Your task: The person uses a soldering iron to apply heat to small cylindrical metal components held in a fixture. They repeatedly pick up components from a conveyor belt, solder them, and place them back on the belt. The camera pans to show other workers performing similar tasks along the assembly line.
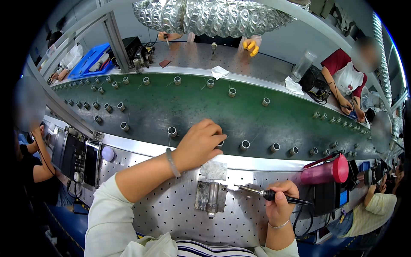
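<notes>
My left hand (199,143) reaches over the near edge of the green conveyor belt (188,105). Its fingers and thumb close around a small metal cylinder (220,144), which they mostly cover. In my right hand (280,199) is a soldering iron (267,195), held like a pen with its tip pointing left. Between my hands, a metal holding block (199,197) with a rod-like part (212,195) along its middle sits on the perforated metal bench (162,214). Just beyond the block lies a grey textured pad (214,170).
Several similar cylinders, one of them a nearby cylinder (172,131), stand along the belt. A pink bottle (325,171) and a black soldering station (327,197) are at right; a purple ball (108,153) is at left. Silver ducting (214,17) hangs overhead. Co-workers sit around the line.
</notes>
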Available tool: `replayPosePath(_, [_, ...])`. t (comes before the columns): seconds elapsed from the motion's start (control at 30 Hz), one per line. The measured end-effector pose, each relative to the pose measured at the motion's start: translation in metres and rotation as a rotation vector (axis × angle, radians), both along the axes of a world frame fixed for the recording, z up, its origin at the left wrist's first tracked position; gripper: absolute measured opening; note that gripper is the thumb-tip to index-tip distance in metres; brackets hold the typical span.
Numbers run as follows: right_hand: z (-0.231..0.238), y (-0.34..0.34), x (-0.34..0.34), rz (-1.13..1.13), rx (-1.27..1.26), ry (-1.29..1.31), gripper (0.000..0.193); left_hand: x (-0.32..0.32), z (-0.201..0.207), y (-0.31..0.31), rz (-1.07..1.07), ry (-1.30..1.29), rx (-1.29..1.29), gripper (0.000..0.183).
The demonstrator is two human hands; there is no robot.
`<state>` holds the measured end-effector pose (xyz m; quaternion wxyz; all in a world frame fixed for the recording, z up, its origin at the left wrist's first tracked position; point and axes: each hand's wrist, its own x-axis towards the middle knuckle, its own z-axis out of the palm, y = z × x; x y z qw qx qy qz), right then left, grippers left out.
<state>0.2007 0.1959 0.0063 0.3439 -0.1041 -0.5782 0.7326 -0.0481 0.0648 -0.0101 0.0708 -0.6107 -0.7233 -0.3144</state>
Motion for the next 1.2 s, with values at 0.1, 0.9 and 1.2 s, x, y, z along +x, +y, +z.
replayPosePath(0.1, [0.001,-0.001,-0.001,0.022,-0.005,0.034,0.024,-0.002,-0.003,0.0,0.031,-0.056,-0.008,0.022])
replayPosePath(0.9, [0.006,-0.006,0.002,0.056,-0.008,0.008,0.025,0.051,0.025,-0.062,-0.311,-1.648,-0.166,0.071])
replayPosePath(1.2, [0.004,-0.006,0.005,0.109,0.073,-0.024,0.024,0.061,0.028,-0.05,-0.306,-1.826,-0.222,0.064])
